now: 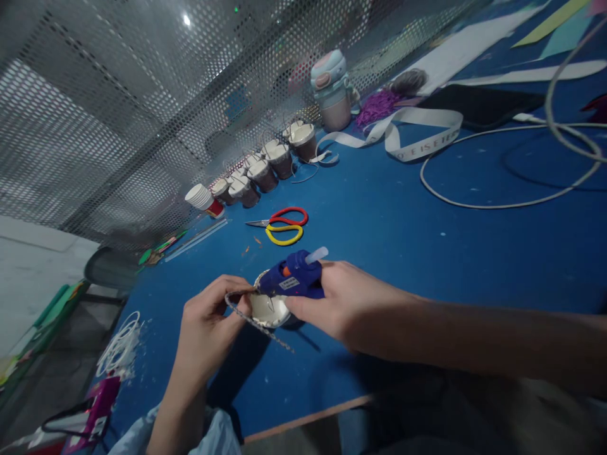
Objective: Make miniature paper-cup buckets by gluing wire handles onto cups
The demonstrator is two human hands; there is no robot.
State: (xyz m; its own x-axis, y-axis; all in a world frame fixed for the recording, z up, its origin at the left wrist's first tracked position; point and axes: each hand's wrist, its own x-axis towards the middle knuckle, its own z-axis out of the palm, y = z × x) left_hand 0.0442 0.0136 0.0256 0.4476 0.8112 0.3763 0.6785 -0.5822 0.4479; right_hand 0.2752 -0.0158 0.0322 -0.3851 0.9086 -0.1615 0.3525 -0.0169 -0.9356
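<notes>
Blue surface (379, 240) — left hand (211, 319) pinches cord (270, 334) left of cup (281, 311), right hand (339, 303) grips glue gun (294, 276) — nozzle leftward, toward cord.

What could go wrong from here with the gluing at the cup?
The glue gun in the right hand points toward the left hand's fingertips at the rim of the cup; if hot, it could burn them. The braided cord has a loose end trailing past the cup, which might snag or pick up stray glue.
</notes>
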